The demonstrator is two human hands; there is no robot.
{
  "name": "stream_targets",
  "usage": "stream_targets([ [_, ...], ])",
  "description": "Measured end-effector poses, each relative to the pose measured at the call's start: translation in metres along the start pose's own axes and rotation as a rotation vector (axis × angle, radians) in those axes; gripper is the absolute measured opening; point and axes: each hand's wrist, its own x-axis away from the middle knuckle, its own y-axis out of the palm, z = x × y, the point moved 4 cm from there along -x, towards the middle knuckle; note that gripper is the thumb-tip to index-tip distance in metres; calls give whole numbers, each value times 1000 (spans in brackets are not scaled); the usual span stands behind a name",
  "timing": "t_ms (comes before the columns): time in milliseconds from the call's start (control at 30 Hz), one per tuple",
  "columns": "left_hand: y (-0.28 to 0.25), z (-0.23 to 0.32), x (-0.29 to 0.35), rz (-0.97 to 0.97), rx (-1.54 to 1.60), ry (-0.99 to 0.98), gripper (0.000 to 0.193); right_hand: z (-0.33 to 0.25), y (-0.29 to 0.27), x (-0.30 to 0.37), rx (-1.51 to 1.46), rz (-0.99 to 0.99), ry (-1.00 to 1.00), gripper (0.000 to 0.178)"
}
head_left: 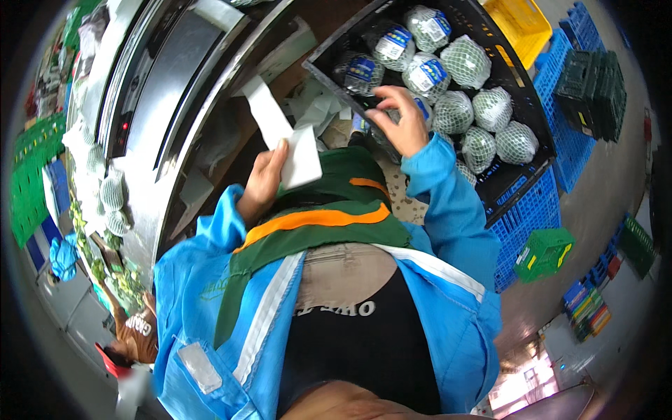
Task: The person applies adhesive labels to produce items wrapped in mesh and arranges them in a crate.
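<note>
My left hand (263,176) is closed on a white folded paper strip (302,159), thumb on top, with the strip's long end trailing up and away. My right hand (404,127) is held over the near left edge of a black crate (530,183). Its fingers are bent but apart from the thumb, and I see nothing between them. Inside the crate lie several round items in pale foam netting (467,61) and clear film; what is inside the netting cannot be made out. Those toward the left carry blue-and-white labels (428,73).
To the left runs a metal machine or counter (175,77), with more netted items (112,192) beyond it. Blue pallets (553,105), a yellow crate (521,28), dark stacked crates (591,94) and a green crate (544,253) stand right. A person in brown (136,332) works at far left.
</note>
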Motion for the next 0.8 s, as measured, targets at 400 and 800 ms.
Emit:
stream_targets([
  [400, 45, 24, -32, -173, 590, -177, 42, -85, 58, 12, 404, -306, -568, 22],
  [800, -33, 63, -32, 213, 311, 320, 46, 61, -157, -38, -205, 522, 155, 14],
])
